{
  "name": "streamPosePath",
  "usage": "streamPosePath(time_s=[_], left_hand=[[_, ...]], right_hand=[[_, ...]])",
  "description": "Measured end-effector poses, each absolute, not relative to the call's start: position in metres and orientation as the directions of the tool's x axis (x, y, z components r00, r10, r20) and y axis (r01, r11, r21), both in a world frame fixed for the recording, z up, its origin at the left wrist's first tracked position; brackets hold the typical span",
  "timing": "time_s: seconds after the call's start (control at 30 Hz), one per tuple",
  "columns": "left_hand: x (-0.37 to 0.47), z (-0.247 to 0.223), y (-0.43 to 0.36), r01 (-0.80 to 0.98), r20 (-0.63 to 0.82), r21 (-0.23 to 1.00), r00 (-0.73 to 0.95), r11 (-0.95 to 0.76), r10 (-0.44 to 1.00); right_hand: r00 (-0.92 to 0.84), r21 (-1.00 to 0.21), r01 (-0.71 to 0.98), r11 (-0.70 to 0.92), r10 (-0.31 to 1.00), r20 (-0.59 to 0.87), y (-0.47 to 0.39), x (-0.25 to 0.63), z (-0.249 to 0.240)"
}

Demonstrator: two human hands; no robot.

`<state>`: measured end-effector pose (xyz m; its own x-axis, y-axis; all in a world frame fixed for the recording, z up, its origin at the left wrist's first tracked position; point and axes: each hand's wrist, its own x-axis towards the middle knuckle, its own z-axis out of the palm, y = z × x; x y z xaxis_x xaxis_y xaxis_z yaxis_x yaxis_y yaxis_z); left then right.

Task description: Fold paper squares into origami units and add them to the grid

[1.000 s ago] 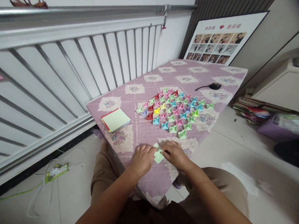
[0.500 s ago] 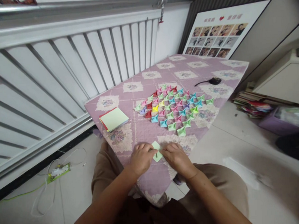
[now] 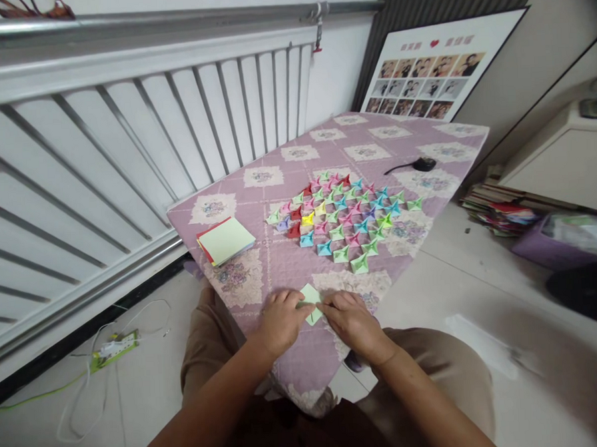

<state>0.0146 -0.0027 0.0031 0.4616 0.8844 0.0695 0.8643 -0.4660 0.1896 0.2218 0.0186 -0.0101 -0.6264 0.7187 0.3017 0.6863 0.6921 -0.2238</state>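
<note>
A small pale green paper (image 3: 310, 295), folded to a diamond, lies on the purple patterned tablecloth (image 3: 300, 357) near the table's front corner. My left hand (image 3: 282, 320) is on its left side, fingers curled, thumb on the paper. From the right, my right hand (image 3: 352, 319) presses the paper's right edge with bent fingers. Beyond them stand several folded paper pieces (image 3: 336, 233) in green, pink, blue, red and yellow, set in slanting rows. A stack of square paper sheets (image 3: 226, 240), pale green on top, rests to the left.
A black object with a thin tail (image 3: 424, 164) lies at the right back of the table. A white radiator (image 3: 173, 130) runs along the left side. A photo board (image 3: 423, 73) leans behind the table. Books (image 3: 495, 206) are piled on the floor at right.
Both thumbs and fingertips have shifted slightly over the green paper and now sit closer together at its middle. The whole view has moved a little.
</note>
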Motion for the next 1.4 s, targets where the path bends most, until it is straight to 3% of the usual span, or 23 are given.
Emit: streamPosePath(time_s=[0.43,0.73,1.1,1.4], left_hand=[[0.008,0.002,-0.013,0.8,0.069,0.114,0.585,-0.589,0.808],[0.006,0.005,-0.012,0.767,0.068,0.142,0.623,-0.625,0.78],[-0.003,0.001,-0.014,0.737,0.053,0.203,0.649,-0.644,0.759],[-0.009,-0.008,-0.013,0.75,0.036,0.241,0.627,-0.615,0.778]], right_hand=[[-0.583,-0.259,0.69,0.675,0.731,0.354,0.013,0.226,-0.017],[-0.52,-0.259,0.734,0.628,0.765,0.38,-0.001,0.214,-0.017],[-0.535,-0.335,0.745,0.577,0.817,0.217,-0.017,0.198,-0.012],[-0.46,-0.237,0.838,0.491,0.87,0.176,-0.024,0.202,-0.019]])
